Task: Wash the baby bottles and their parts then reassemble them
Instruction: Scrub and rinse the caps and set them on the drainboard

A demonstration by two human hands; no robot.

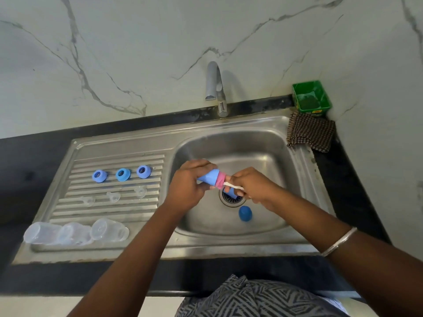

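Over the sink basin (270, 143), my left hand (186, 188) grips a blue bottle cap (209, 177). A pink brush head (220, 180) is pushed into the cap's mouth. My right hand (254, 186) holds the brush's white handle (232, 185). Two more blue caps lie in the basin: one (245, 213) near the front, one (233, 193) on the drain, partly hidden by my right hand. On the drainboard (75, 161) sit three blue collar rings (123, 174), three clear nipples (113, 197) and three clear bottles (75, 233) lying on their sides.
A chrome tap (216, 88) stands behind the basin; no water runs from it. At the back right corner are a green tub (311, 98) and a checked cloth (311, 132). Black counter surrounds the steel sink unit.
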